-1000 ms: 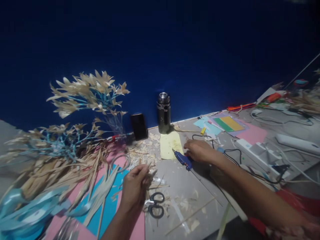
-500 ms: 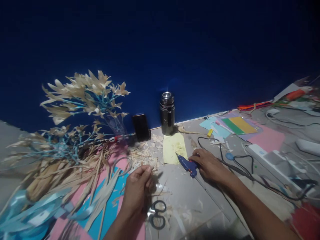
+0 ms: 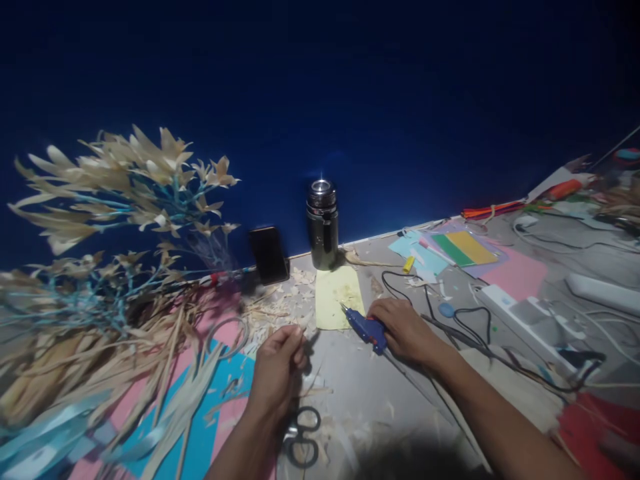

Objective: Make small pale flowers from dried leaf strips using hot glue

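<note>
My right hand [image 3: 403, 333] is closed round the handle of a blue glue gun [image 3: 364, 328], which lies low over the table with its nozzle at a yellow paper sheet [image 3: 330, 300]. A pale glue stick runs out of the gun's rear. My left hand [image 3: 280, 357] is closed in a pinch to the left of the gun; anything between thumb and finger is too small to make out. Just below that hand lie black-handled scissors [image 3: 304, 437], partly hidden by the wrist.
Behind the yellow sheet stand a steel flask [image 3: 323, 230] and a phone [image 3: 270, 255]. Pale dried-husk flowers [image 3: 135, 180] on blue stems fill the left, above husk strips and blue paper [image 3: 200, 393]. At right are a power strip [image 3: 525, 327], black cables and coloured sheets [image 3: 465, 248].
The view has turned slightly right, so most things sit further left. My right hand still grips the glue gun, and my left hand stays pinched.
</note>
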Demonstrator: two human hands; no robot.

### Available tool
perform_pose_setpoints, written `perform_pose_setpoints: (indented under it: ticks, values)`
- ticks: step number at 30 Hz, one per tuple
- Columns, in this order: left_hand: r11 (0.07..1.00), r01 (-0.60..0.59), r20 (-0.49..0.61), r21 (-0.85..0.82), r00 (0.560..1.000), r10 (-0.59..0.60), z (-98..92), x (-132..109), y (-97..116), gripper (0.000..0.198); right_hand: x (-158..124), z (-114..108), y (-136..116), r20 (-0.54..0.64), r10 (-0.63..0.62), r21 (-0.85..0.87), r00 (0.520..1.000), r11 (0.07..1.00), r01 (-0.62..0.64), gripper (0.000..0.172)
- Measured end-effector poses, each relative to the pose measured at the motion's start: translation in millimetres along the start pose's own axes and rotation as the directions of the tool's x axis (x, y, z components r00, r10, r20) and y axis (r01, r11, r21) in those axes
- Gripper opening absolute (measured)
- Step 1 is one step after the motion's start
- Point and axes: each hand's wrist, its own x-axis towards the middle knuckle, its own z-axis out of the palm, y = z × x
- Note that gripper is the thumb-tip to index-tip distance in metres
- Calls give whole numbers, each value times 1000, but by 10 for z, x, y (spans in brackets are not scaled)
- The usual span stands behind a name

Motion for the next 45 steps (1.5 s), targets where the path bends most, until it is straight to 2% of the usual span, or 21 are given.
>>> perform_pose_setpoints:
  ticks: [4, 7, 11, 15, 20, 32, 45]
  values:
    - [1000, -10, -18, 10, 1000, 10, 24, 34, -2, 35, -3, -77, 17, -82, -14, 203, 997, 979, 30, 41]
    - [1000, -20, -18, 22, 1000, 20, 48, 54, -7, 35, -8, -75, -18, -144, -75, 309, 987, 944, 117, 34]
    - [999, -14, -36, 41, 999, 15, 73, 69, -47, 36, -7, -7, -164, -151, -224, 376, 963, 888, 265, 26]
    - [997, -8, -37, 72, 999, 11, 93, 68, -75, 35, 1, 25, -347, -125, -312, 368, 942, 867, 337, 19]
    - [998, -15, -8, 58, 1000, 16, 110, 53, -67, 32, 6, 13, -429, -111, -305, 361, 946, 874, 324, 13]
    - [1000, 4, 66, -1, 998, -4, 96, 40, -79, 31, -11, 43, -389, -8, -296, 336, 955, 899, 281, 6]
    - [1000, 12, 70, 15, 997, -13, 63, 66, -130, 34, -9, 86, -348, -68, -304, 367, 950, 878, 307, 23]
